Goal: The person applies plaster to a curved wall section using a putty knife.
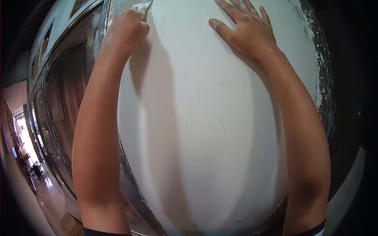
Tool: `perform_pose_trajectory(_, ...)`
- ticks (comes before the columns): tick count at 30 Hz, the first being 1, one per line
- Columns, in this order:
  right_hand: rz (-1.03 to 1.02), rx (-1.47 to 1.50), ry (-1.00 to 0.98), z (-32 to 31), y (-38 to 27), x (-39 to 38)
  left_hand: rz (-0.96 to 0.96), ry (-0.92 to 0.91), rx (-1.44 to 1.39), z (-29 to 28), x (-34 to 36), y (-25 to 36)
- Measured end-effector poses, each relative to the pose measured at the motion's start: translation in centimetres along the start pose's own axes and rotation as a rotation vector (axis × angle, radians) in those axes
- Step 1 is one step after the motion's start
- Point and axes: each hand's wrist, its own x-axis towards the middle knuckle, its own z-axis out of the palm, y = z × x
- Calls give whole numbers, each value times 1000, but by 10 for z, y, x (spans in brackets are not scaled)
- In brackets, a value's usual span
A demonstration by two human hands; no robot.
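Note:
A white panel (204,157) with fine dark scratches and chipped dark edges fills the middle. At the top left, my left hand (130,27) is closed round a metal scraper (145,4), whose blade is at the panel and partly out of view. White powder shows on my fingers and wrist. My right hand (248,29) lies on the panel at the upper right with fingers spread, holding nothing.
Left of the panel are dark, weathered framed doors or windows (59,86) with a brownish curtain behind. At the far left, a bright passage with a glossy floor (47,185) holds dark objects. A tan object (71,224) stands low at bottom left.

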Motion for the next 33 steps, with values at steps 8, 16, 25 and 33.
perform_pose_trajectory(8,2,-75,8,14,11,8,17,19,118,10,25,-14)
perform_pose_trajectory(16,50,-78,-113,-16,-7,-6,-38,-57,56,7,24,-6)
perform_pose_trajectory(25,29,-57,-124,-13,6,-9,-12,-84,79,-7,-1,23)
perform_pose_trajectory(33,-9,-111,-82,2,18,-2,-76,-124,31,-7,25,18)
